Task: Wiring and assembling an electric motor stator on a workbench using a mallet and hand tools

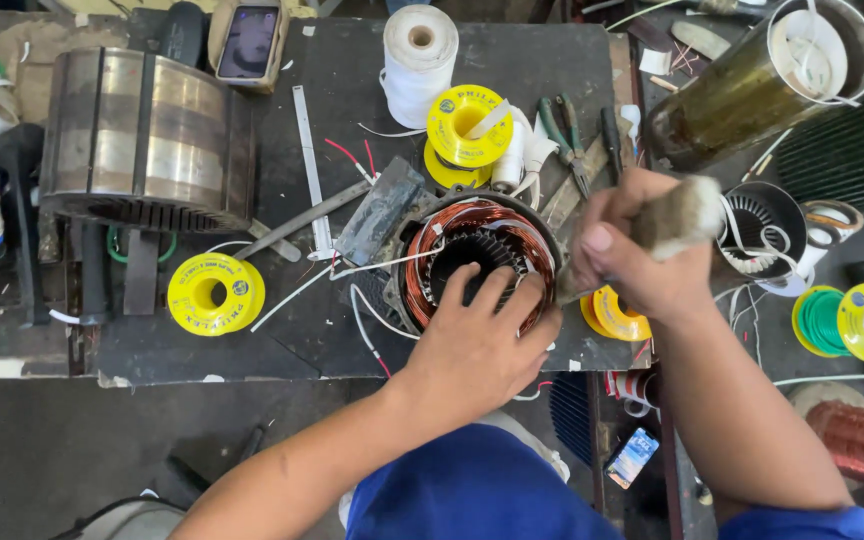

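Head view: a small motor stator [477, 262] with copper-coloured windings is seen lying on the dark counter [282, 330], its bore facing up toward the camera. The left hand [477, 345] is laid flat on the near rim of the stator, fingers spread and curled over the copper coil, so that the piece is steadied rather than enclosed. The right hand [642, 255] is closed around a wooden mallet [677, 215], whose pale, worn head juts up and to the right of the fist, while the lower end of the handle is angled down and to the left, reaching the right edge of the windings. The stator thus lies to the left of the right hand and just below it, touched directly by the left hand, which is the nearer of the two. The long axis of the mallet runs diagonally, from upper right to lower left. Around the work, yellow solder spools [215, 293], a white thread spool [419, 55], pliers [564, 140], a metal ruler [312, 170] and a larger laminated stator core [147, 140] are seen on the counter.
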